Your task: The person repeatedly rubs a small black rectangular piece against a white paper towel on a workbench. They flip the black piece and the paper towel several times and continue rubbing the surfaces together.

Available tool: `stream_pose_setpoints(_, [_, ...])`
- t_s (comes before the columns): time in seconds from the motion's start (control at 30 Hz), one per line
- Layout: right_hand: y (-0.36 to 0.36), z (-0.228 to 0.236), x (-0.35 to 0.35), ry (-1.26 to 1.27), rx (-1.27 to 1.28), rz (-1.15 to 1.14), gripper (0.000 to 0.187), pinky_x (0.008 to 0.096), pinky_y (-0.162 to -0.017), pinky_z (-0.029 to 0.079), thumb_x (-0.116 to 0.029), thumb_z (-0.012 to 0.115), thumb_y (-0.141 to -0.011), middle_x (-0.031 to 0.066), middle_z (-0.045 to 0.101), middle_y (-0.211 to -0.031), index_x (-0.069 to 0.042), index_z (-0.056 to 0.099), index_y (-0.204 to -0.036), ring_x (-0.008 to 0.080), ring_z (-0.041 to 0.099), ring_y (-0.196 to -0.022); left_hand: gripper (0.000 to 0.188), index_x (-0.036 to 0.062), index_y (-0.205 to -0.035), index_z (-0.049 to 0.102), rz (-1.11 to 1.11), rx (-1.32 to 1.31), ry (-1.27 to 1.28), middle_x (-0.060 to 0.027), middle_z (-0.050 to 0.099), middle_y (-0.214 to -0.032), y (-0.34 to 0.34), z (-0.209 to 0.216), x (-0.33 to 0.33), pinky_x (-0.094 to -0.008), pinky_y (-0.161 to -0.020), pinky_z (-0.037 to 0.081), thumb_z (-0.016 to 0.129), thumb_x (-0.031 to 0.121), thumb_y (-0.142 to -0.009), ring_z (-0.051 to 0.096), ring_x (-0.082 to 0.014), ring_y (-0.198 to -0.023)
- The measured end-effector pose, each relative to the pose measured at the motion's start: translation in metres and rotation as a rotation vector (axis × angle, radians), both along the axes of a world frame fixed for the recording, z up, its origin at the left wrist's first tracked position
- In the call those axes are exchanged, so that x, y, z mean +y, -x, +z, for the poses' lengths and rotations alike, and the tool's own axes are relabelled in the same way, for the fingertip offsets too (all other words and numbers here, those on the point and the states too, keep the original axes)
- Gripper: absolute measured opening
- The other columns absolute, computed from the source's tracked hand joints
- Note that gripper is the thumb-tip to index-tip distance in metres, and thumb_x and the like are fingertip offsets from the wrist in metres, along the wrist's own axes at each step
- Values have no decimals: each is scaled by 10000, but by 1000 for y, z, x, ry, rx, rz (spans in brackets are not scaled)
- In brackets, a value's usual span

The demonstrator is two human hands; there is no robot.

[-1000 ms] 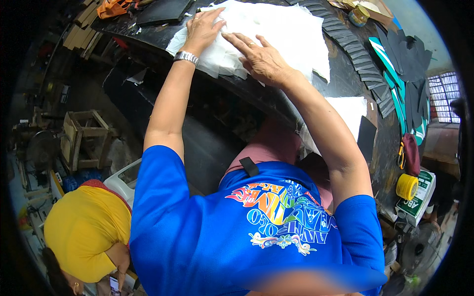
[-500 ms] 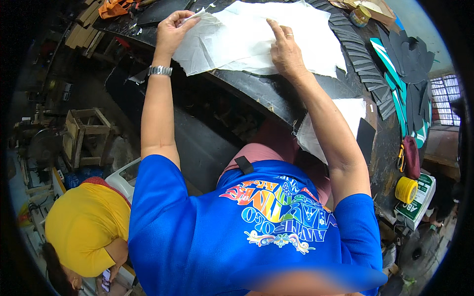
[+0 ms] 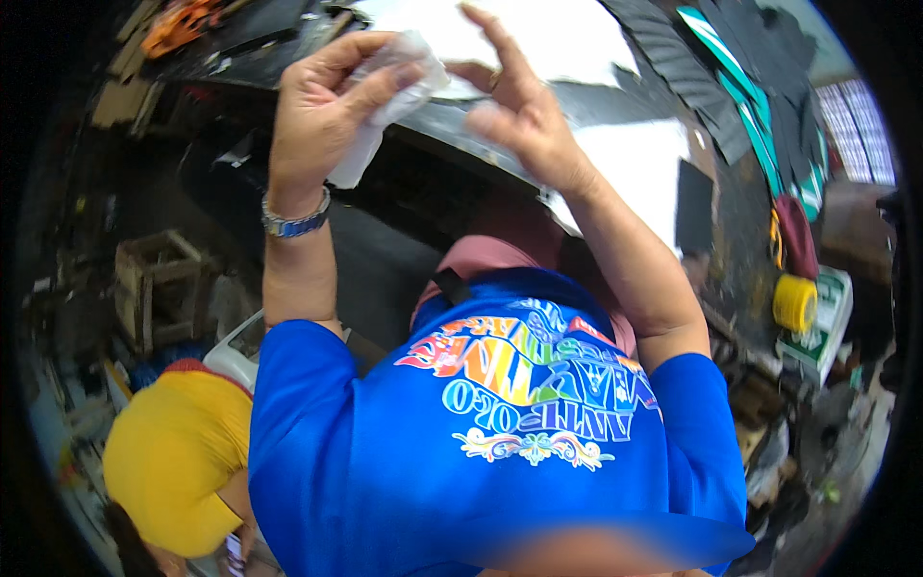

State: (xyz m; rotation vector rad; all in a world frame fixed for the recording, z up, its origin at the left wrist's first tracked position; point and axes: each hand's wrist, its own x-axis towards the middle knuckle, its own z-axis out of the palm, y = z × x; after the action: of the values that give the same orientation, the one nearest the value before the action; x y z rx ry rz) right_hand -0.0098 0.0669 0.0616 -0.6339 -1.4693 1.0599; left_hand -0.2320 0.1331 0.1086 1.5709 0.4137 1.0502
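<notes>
My left hand point(image 3: 332, 111), raised over the near edge of the table, pinches a crumpled piece of thin white sheet point(image 3: 409, 82) between thumb and fingers. Part of that piece hangs down below the palm. Just to its right, my right hand point(image 3: 524, 115) is lifted with its fingers spread and somewhat smeared by motion; nothing shows in it. Behind both hands a larger white sheet point(image 3: 567, 38) lies flat on the dark table. Another white sheet point(image 3: 630, 173) rests at the table's near right side, partly behind my right forearm.
Dark strips point(image 3: 663, 58) line the right of the table, by black and green cut pieces point(image 3: 760, 125). A maroon pouch point(image 3: 796, 236) and a yellow roll point(image 3: 795, 304) are nearer. At lower left a person in yellow point(image 3: 178, 462) bends near a wooden stool frame point(image 3: 159, 288).
My left hand has come nearer with the crumpled piece, away from the flat sheet. My right hand has lifted off the sheet and moved left. The whole view has shifted.
</notes>
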Motion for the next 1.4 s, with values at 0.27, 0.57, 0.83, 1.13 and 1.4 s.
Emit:
stream_pose_setpoints(0.27, [-45, 18, -175, 357, 17, -340, 947, 310, -923, 492, 25, 754, -865, 133, 280, -1639, -34, 204, -1633, 121, 564, -966, 239, 24, -1146, 755, -159, 224, 31, -65, 765, -991, -111, -21, -19, -214, -811, 551, 746, 187, -971, 700, -110, -919])
stream_pose_setpoints(0.57, [-89, -7, -235, 432, 46, -940, 754, 224, -748, 469, 62, 665, -923, 27, 631, -893, -59, 329, -1587, 64, 589, -822, 291, 20, -1073, 788, -256, 411, -270, -99, 775, -935, -255, -65, -36, -262, -780, 555, 764, 274, -932, 715, -138, -852])
stream_pose_setpoints(0.83, [-115, -21, -222, 468, -312, -1073, 639, 255, -678, 490, 29, 637, -947, 56, 631, -786, -85, 431, -1541, 93, 580, -692, 278, 35, -1075, 787, -167, 577, -374, -101, 770, -948, -291, -89, -21, -263, -773, 556, 764, 278, -942, 712, -147, -849])
stream_pose_setpoints(1.13, [-115, -25, -218, 506, -408, -1128, 624, 292, -631, 501, 4, 672, -929, 68, 614, -711, -89, 475, -1514, 118, 586, -629, 326, 42, -1069, 793, -124, 578, -343, -130, 784, -944, -296, -105, -17, -313, -793, 568, 750, 330, -923, 741, -212, -842])
stream_pose_setpoints(1.4, [-116, -28, -214, 569, -502, -1151, 646, 325, -584, 489, -15, 700, -909, 79, 584, -660, -107, 482, -1510, 150, 585, -569, 302, 97, -1032, 804, -95, 610, -428, -103, 781, -916, -301, -108, -18, -331, -737, 560, 758, 368, -907, 725, -211, -796])
